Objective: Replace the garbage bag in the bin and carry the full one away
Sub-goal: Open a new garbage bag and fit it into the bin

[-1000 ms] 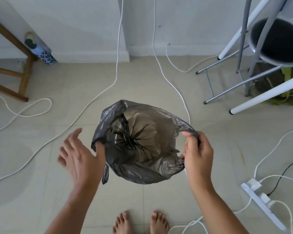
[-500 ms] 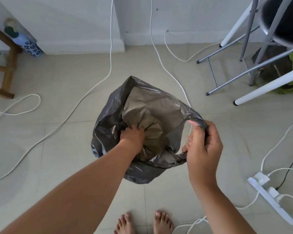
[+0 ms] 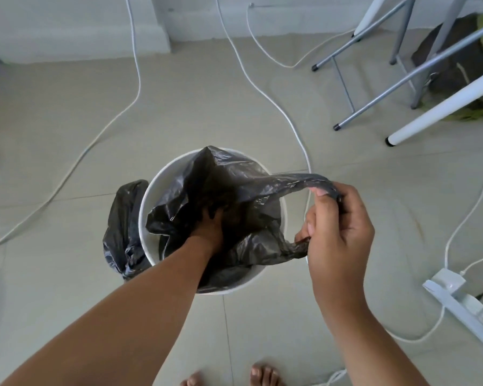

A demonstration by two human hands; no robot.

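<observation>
Right hand grip: fingers and thumb pinching the rim of the new garbage bag, pulled taut out past the bin's edge. Rest of the bag hangs from that grip down into the white bin, which sits on the floor left of and below it. Left hand is pushed down inside the bag; finger state can't be told. Full garbage bag lies on the floor touching the bin's far-left side, well away from the grip.
</observation>
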